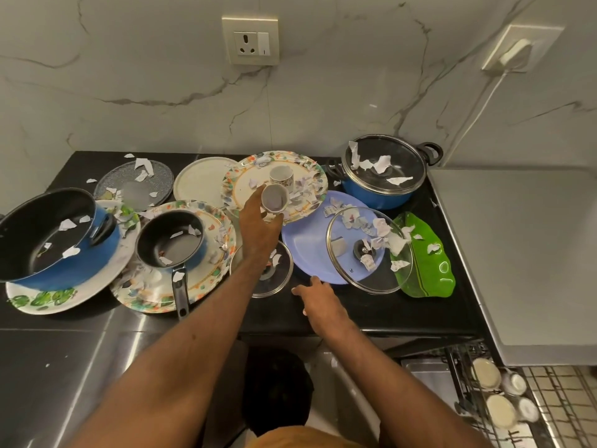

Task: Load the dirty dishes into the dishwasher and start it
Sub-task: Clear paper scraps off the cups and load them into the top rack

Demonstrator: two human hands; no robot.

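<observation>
L hand (258, 227), centre of frame, has fingers + thumb curled round a small white cup (274, 198). It holds the cup tipped on its side, mouth toward the camera, just above the near edge of the floral plate (310, 176). The tilt is prob. there to shake paper scraps (303, 192) out onto the plate before loading. A second cup (281, 179) stands upright on that plate, just behind the held one.

R hand (319, 302), lower centre, holds nothing. Its fingers are stretched fwd and fairly straight, tips at the near rim of the blue plate (307, 250). Can't tell if they touch it or stop just short. Likely it's steadying that plate or lining up the next grab.

A glass lid (342, 263) lies knob-up across the blue plate's right side and overlaps the green leaf dish (429, 276), so the plate won't lift free until the lid comes off.

Dishwasher rack (468, 383) sits pulled out at lower right of frame, w/ pale bowls and cups (484, 373) already in it. The held cup is well apart from the rack. Most of the job remains: pots, pan and plates crowd the black counter (371, 312).
</observation>
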